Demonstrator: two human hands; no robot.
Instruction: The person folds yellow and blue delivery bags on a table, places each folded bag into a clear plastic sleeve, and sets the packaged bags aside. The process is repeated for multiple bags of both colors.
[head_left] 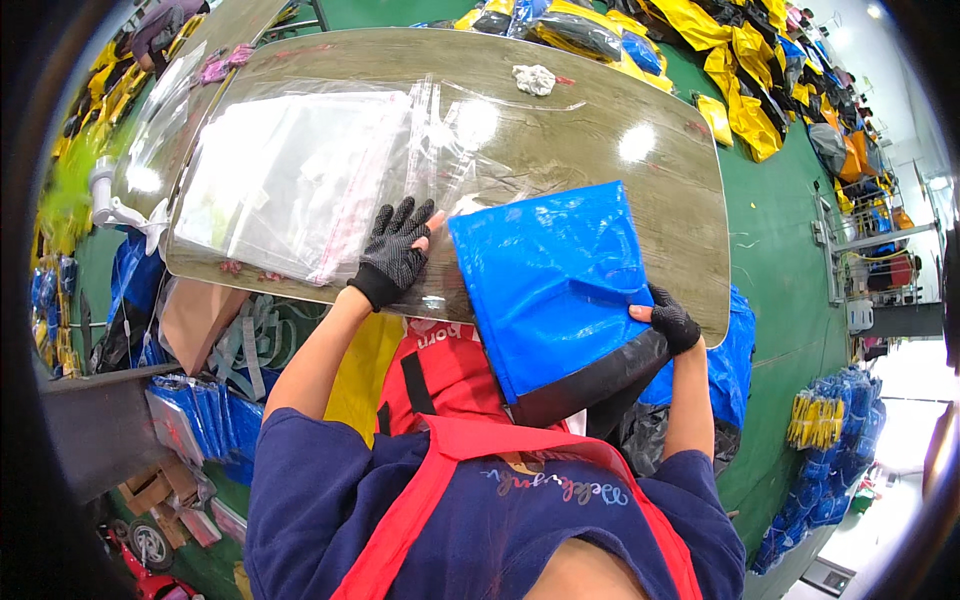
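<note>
My right hand [671,319], in a black fingertip-less glove, grips the right edge of a blue tarpaulin bag [555,280] with a black bottom band, the thumb on top. The bag lies tilted over the table's near edge, its lower part toward my lap. My left hand [396,252], in a black dotted glove, rests open with fingers spread beside the bag. It lies at the right edge of a stack of clear plastic bags [290,180] and touches the clear film there.
The wood-pattern table [670,210] holds a crumpled white lump [534,80] near its far edge. Yellow and black bags [745,70] pile up beyond it on the green floor [790,270]. A white fan-like stand [125,210] stands at the left. Folded blue packs [205,415] lie lower left.
</note>
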